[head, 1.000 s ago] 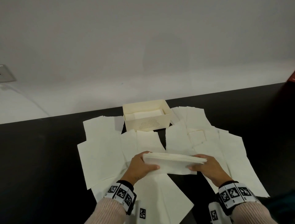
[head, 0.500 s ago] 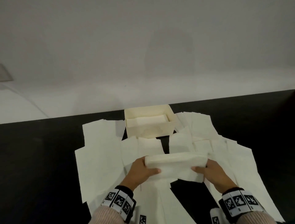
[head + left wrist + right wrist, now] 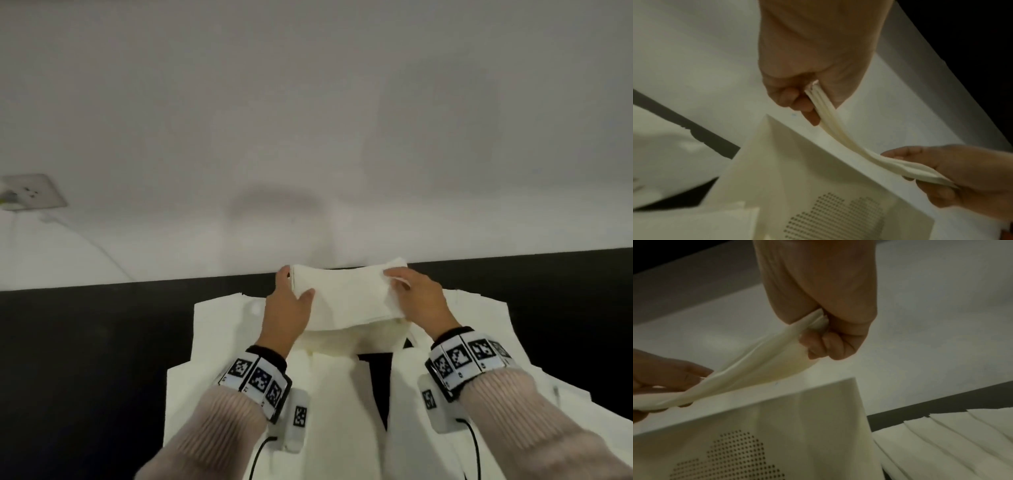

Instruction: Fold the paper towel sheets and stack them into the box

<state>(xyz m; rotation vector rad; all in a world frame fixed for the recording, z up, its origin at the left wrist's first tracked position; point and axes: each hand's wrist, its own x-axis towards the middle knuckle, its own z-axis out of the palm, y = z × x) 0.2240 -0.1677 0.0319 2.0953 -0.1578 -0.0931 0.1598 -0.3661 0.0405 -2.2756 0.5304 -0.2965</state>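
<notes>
Folded cream towel stack (image 3: 346, 298) sagging, seemingly just above the open box (image 3: 356, 337).

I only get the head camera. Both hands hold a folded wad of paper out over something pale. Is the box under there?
Observer: Yes. The left wrist view shows the box right under the folded stack.
Operator: How is the paper gripped underneath?
Observer: In the right wrist view, the right hand curls its fingers under one end and pinches it. The left hand pinches the other end the same way.
Operator: Is the paper flat?
Observer: No, seen edge-on it sags between the two hands.
Operator: Any marking on the box?
Observer: A patch of small dark dots on its outer wall.
</notes>
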